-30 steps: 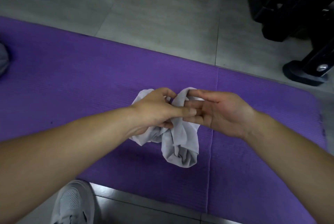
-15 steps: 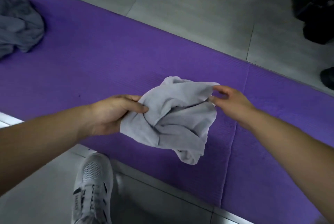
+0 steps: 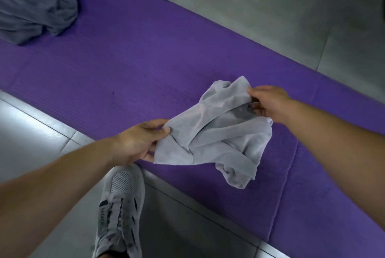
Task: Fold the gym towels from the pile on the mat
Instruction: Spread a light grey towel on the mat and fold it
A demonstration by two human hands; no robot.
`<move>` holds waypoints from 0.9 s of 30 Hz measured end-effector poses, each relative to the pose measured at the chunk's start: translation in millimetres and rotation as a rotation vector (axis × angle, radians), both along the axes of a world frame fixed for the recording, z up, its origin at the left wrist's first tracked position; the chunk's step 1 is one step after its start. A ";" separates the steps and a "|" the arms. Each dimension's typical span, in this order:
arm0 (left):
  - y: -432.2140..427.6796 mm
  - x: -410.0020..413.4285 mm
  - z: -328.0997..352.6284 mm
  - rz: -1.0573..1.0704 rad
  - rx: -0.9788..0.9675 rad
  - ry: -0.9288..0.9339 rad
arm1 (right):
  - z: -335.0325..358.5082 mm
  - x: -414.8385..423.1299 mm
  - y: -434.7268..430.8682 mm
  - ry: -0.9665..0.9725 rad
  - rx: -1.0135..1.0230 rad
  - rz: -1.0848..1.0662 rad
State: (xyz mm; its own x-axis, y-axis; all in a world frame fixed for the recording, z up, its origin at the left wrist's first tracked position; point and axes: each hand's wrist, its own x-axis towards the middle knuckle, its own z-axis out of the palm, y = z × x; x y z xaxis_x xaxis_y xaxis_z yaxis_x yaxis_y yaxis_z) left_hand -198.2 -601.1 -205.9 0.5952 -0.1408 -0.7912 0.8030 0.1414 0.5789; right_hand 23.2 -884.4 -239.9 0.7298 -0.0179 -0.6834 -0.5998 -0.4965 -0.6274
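- grey shoe [image 3: 120, 205] is planted on the tile floor [image 3: 41, 132] just off the mat's near edge. person stands beside the mat, not on it, probably to keep feet off the work surface.
- left hand [image 3: 137, 143] pinches the near-left edge of the light grey towel [image 3: 212, 139], thumb on top, fingers curled under. looks like it's hunting for a corner to spread from.
- towel hangs between both hands over the near part of the purple mat [image 3: 145, 59]. it's bunched and creased, not flat. a loose lobe sags low on the right, can't tell if it touches the mat.
- right hand [image 3: 268, 103] grips the far-right top edge, thumb over the cloth, fingers tucked behind. hands are set apart so the cloth opens out, my read.
- step in hand: opening the towel before any fold. none made on it yet, judging by the wrinkles.
- next move likely needs two true corners, a taut pull, then a flat lay on the mat.
- risk: the grips may be mid-edge rather than on corners, so it could spread skewed.
- darker grey pile [image 3: 35, 1] sits at the far-left end of the mat, well apart from the hands, heaped and unfolded. more to do, so the task looks early.
- same tile floor carries on beyond the mat. no folded stack in view.
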 end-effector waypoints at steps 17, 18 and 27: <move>47.4 -14.2 -1.1 0.512 -0.135 0.021 | 43.1 13.3 44.4 -0.535 -0.137 0.186; 60.4 -13.0 3.4 0.575 -0.109 -0.005 | 47.9 12.7 51.2 -0.551 -0.122 0.234; 109.8 -14.1 -23.5 1.022 0.000 -0.023 | 56.3 28.5 124.1 -0.449 0.061 0.235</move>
